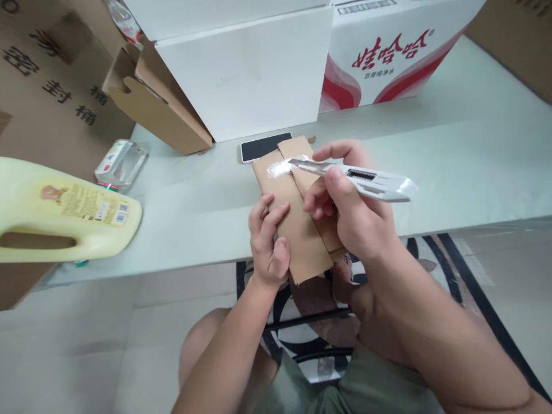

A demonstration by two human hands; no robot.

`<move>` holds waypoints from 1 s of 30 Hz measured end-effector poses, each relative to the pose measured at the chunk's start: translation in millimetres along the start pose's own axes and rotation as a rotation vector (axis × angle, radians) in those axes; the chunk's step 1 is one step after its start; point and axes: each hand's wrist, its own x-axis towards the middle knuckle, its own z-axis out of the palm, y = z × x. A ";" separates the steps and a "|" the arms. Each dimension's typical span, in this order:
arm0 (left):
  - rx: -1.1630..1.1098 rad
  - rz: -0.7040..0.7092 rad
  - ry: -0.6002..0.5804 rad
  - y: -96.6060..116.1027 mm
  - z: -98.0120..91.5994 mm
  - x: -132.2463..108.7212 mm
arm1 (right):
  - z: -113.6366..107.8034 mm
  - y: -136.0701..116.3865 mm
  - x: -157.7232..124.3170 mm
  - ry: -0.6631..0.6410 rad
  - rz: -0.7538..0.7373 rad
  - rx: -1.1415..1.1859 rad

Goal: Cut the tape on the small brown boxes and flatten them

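My left hand [268, 237] grips the left side of a small flat brown cardboard piece [297, 230], folded in two overlapping flaps, held over the table's front edge. My right hand [345, 207] is closed around a white utility knife [371, 183]. The knife's metal blade tip [302, 165] points left over the top of the cardboard, where a scrap of clear tape [278, 168] sticks near it.
A phone [263, 148] lies face up behind the cardboard. A large white box [245, 75] and a red-and-white printed carton [388, 52] stand at the back. A yellow plastic jug [64, 210], a crushed clear bottle [121, 164] and brown cartons [159, 109] are on the left.
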 end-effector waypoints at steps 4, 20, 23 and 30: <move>-0.039 -0.005 0.000 1.8 -0.4 0.6 | 0.9 2.6 -0.7 0.102 -0.062 -0.188; 0.014 -0.015 -0.024 4.3 -1.9 1.3 | 1.9 -1.0 -0.5 0.135 -0.134 -0.546; 0.029 -0.025 -0.027 4.3 -1.9 1.0 | 1.5 -1.3 -0.7 0.114 -0.133 -0.544; 0.004 -0.008 -0.016 3.5 -0.4 1.7 | 1.4 -1.7 -0.5 0.088 -0.115 -0.533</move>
